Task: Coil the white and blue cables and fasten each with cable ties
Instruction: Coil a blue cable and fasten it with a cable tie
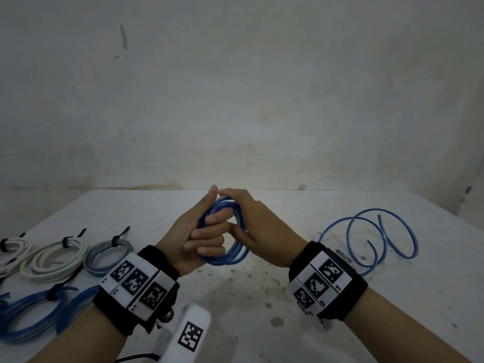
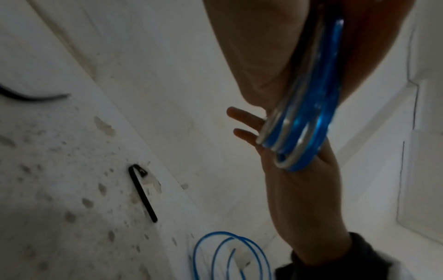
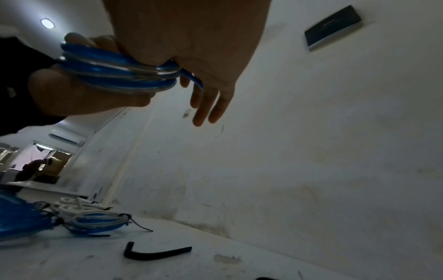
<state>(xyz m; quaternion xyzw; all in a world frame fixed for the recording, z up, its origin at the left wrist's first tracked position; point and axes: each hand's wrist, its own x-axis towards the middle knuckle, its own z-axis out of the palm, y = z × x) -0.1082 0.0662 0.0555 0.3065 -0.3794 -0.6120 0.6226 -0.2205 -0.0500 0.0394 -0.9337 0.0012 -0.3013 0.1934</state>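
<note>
A blue cable coil (image 1: 227, 258) is held in the air over the middle of the white table (image 1: 262, 297). My left hand (image 1: 204, 237) has its fingers curled through the coil from the left. My right hand (image 1: 259, 226) grips the coil's right side, thumb hooked inside the loop. The wrist views show the coil (image 2: 311, 123) (image 3: 115, 72) lying across both palms, with a short blue end sticking out by the right hand. A bent black cable tie (image 2: 141, 191) (image 3: 155, 253) lies on the table beneath the hands.
Loose blue cable loops (image 1: 379, 237) sprawl at the right; I cannot tell whether they join the held coil. At the left lie tied white coils (image 1: 52, 258), a pale blue coil (image 1: 110, 255) and blue coils (image 1: 31, 315). A white marker block (image 1: 192, 334) sits near the front.
</note>
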